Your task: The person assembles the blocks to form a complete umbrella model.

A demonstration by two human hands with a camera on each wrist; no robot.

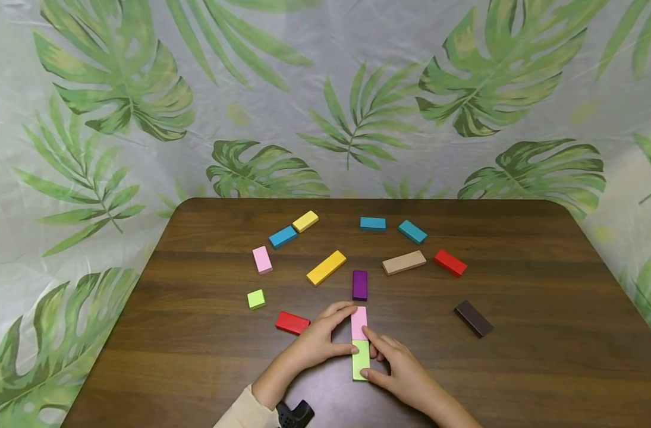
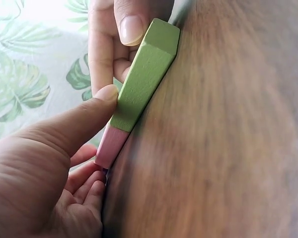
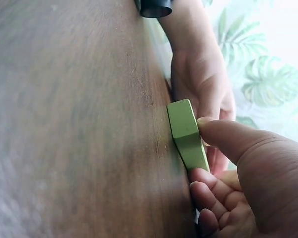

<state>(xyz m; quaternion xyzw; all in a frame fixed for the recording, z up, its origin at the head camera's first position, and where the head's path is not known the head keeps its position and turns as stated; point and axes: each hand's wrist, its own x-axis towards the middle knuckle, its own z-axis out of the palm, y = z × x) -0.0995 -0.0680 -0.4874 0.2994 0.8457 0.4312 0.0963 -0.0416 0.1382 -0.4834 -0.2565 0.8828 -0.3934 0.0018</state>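
Brown table [image 1: 544,368] fills lower frame. Left hand [image 1: 315,343] and right hand [image 1: 405,373], bottom centre: thumbs and forefingers spread, touching blocks, no firm pinch evident. Between them, green block [image 1: 360,361] and pink block [image 1: 358,322] lie end to end. Probably light, stiff, slightly slick, hard to break; best taken by long sides.

Looks like painted wood on the green block [image 2: 144,79], matt and faintly grainy up close. Appears much the same on the pink block [image 1: 359,323], matt and smooth-faced. Shows dark wood grain across the worktop [image 1: 207,362], smooth, with a soft sheen near the sleeve [image 1: 247,411]. Seems matt woven cloth on that sleeve, thin printed cloth with a slight gloss and creases on the backdrop [image 1: 271,113], and hard black plastic on the wrist device [image 1: 302,411].
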